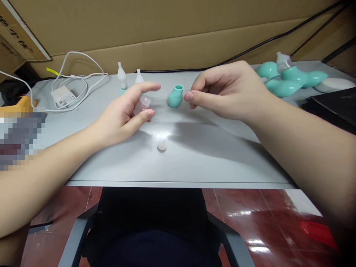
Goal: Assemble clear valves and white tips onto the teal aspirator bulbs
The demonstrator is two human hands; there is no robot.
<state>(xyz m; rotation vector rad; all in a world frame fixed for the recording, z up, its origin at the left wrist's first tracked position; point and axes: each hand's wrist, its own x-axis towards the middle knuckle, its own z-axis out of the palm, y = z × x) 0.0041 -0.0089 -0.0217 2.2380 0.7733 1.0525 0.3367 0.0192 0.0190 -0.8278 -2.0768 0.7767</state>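
My left hand (129, 111) has its lower fingers curled round a clear plastic piece (142, 105), a small cup or connector, while the thumb and index finger stay apart. My right hand (219, 92) pinches with thumb and fingertips; a faint, thin clear sliver shows there, too small to name. Between the hands a teal squeeze bulb (175, 98) stands on the table, its round mouth up, touched by neither hand. Nearer to me lies a small whitish round piece (161, 145). Behind my left hand stand two bulb aspirators with pale tips, one (121, 77) and another (139, 76) partly hidden.
More teal bulbs (296, 78) lie at the back right, one with a clear top. A black flat object (330, 107) is beside them. A white cable and adapter (63, 95) sit at the back left. Cardboard (167, 55) walls the table's (125, 167) back.
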